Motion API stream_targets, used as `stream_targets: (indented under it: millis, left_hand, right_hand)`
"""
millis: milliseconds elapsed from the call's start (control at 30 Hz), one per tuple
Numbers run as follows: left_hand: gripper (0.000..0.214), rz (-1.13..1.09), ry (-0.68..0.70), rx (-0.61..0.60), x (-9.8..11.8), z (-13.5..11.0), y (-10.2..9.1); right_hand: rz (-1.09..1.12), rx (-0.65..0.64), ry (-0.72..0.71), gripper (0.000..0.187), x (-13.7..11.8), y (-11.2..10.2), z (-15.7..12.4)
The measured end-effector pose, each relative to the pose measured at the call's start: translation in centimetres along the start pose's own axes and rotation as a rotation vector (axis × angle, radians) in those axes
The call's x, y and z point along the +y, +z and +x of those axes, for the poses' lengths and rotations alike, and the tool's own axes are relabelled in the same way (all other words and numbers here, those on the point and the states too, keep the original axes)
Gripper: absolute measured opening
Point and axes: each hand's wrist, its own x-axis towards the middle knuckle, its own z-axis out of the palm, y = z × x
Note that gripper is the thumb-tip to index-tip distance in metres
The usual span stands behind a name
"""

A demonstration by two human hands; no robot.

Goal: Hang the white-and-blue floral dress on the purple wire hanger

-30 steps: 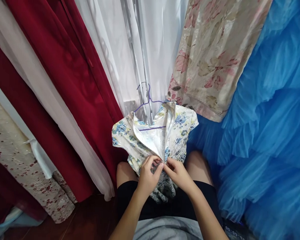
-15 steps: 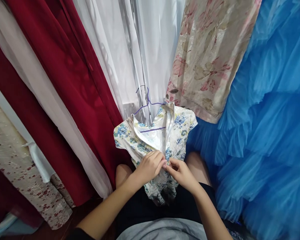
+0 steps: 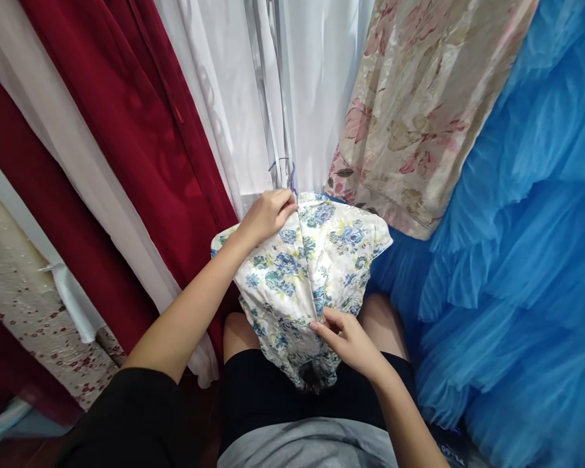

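Observation:
A white dress with blue and yellow-green flowers (image 3: 285,263) hangs in front of me on a purple wire hanger (image 3: 293,179), its lower part over my lap. Down its middle runs a zipper line (image 3: 308,266) whose edges now lie together. At the neckline, the fingers of my left hand (image 3: 269,214) are pinched at the top of this line; the zipper tab itself is hidden. My right hand (image 3: 342,335) pinches the fabric lower down, by the bottom of the zipper line.
Dark red cloth (image 3: 127,123) and pale cloth (image 3: 68,130) hang on the left. Behind the dress are white drapes (image 3: 316,84). A beige garment with pink flowers (image 3: 419,117) and layered blue tulle (image 3: 517,260) hang to the right.
My left hand has moved up from beside the right hand to the neckline. The dress's open edges have come together, hiding most of the hanger. My right hand has stayed low.

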Motion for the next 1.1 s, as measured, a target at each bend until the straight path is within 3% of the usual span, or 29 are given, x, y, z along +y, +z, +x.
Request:
stream_targets:
  millis: [333,467,667,767,967,1100]
  left_hand:
    - [0.013,0.035,-0.054,0.207,-1.0,0.5,1.2]
    - [0.011,-0.003,-0.061,0.18,-0.3,0.0,0.6]
    - [0.003,-0.09,-0.004,0.015,1.2,-0.9,0.3]
    - [0.011,-0.145,0.006,-0.023,1.7,-1.4,0.0]
    - [0.032,-0.166,-0.017,-0.012,2.2,-2.0,-0.5]
    - [0.032,-0.142,-0.064,0.128,3.1,-1.3,-1.0]
  right_hand:
    - [-0.159,-0.161,-0.007,0.037,-1.1,-1.8,-0.6]
    - [-0.079,-0.214,-0.028,0.027,-1.7,-3.6,1.9]
    - [0.289,0.072,-0.151,0.045,-4.7,-5.1,12.3]
    - [0.336,0.175,-0.227,0.051,-6.0,-4.8,16.4]
    - [0.36,0.303,-0.283,0.035,-6.6,-3.9,17.8]
    - [0.251,0.405,-0.281,0.03,-5.7,-3.6,17.3]
